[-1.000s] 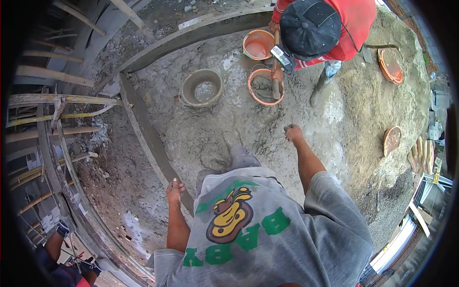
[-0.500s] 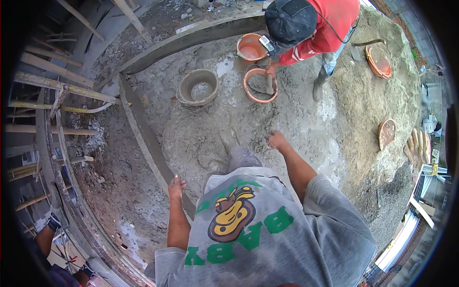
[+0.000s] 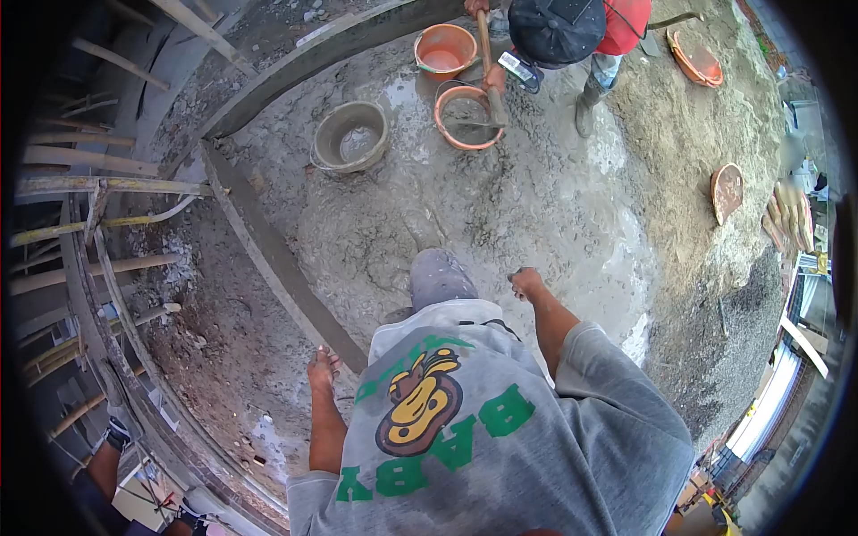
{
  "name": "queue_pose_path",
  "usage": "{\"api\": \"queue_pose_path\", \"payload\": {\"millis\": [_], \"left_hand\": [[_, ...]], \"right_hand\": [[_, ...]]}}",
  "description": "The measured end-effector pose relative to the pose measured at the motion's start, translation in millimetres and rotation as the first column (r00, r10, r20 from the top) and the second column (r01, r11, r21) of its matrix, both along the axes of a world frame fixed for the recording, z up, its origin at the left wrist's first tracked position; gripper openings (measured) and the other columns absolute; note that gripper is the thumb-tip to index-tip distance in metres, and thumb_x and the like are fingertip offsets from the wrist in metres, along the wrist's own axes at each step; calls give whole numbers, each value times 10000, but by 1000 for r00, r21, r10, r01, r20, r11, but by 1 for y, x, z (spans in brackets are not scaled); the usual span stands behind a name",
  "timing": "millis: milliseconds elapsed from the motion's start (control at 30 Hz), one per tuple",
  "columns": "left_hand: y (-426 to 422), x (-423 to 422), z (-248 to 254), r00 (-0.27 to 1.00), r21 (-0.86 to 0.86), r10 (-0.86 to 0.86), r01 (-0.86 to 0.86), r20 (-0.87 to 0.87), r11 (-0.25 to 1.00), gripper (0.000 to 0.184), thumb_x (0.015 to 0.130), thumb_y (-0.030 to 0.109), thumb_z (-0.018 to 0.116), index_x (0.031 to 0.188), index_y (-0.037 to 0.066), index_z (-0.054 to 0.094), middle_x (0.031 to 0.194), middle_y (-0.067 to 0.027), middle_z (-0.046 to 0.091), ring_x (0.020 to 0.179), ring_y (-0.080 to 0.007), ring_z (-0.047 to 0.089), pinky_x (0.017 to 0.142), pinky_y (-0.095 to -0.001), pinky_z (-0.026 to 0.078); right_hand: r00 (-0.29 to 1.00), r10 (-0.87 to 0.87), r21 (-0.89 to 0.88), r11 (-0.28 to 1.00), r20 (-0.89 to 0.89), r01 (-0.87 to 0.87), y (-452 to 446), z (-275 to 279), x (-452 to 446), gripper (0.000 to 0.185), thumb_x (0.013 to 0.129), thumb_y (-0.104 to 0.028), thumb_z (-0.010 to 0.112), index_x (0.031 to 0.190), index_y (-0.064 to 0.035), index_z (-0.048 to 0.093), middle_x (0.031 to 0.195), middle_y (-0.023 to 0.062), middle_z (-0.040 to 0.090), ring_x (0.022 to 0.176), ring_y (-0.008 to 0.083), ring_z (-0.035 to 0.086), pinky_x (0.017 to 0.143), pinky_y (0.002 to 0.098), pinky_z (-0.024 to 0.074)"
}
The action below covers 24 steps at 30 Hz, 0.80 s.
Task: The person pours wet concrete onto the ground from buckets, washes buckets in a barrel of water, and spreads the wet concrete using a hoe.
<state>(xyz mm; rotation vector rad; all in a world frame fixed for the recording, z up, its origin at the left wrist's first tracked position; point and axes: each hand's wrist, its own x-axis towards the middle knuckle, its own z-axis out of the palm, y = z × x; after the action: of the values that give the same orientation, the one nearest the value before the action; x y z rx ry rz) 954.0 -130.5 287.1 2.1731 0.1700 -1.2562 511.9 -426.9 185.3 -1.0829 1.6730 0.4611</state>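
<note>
My left hand [image 3: 323,368] hangs beside my grey shirt [image 3: 483,429], near the low concrete edging [image 3: 286,272]; its fingers are loosely bent and apart, with nothing in them. Out over the wet mortar [image 3: 357,237], my right hand [image 3: 527,283] has its fingers curled in, dark at the tips, and no object shows in it. Farther ahead stand a grey tub [image 3: 351,137] and two orange buckets, one reddish inside [image 3: 445,51], the nearer one [image 3: 467,118] holding grey mortar. A co-worker in a black cap [image 3: 556,32] holds a wooden-handled tool [image 3: 487,62] over the nearer bucket.
Two more orange containers [image 3: 694,59] [image 3: 727,193] lie on the sand heap [image 3: 688,143] at right. Wooden poles [image 3: 116,186] and a curved frame fill the left side. Another person's arm [image 3: 103,464] shows at lower left. Dark gravel [image 3: 742,330] lies at right.
The buckets and tub sit higher in view. My right hand appears lower and slightly right of its last position. The co-worker's tool handle now stands upright over the nearer bucket.
</note>
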Motion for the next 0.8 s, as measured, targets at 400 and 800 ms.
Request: {"api": "queue_pose_path", "payload": {"millis": [400, 800], "left_hand": [[-88, 17, 10, 972, -112, -236, 235, -1, 966, 598, 853, 533, 447, 1202, 49, 475, 1036, -130, 591, 855, -214, 588, 732, -349, 457], [-66, 14, -4, 998, -33, -44, 42, -42, 999, 539, 861, 501, 451, 1143, 45, 508, 912, -103, 614, 726, -189, 593, 639, -330, 460]], "right_hand": [[983, 1, -437, 896, 184, 81, -17, -36, -3, 180, 749, -179, 501, 803, -17, 557, 628, 79, 575, 483, 164, 564, 401, 294, 442], [995, -50, -171, 983, 83, 64, -35, -16, 8, 201, 763, -177, 522, 813, 13, 563, 601, 98, 553, 468, 184, 543, 395, 305, 427]]}}
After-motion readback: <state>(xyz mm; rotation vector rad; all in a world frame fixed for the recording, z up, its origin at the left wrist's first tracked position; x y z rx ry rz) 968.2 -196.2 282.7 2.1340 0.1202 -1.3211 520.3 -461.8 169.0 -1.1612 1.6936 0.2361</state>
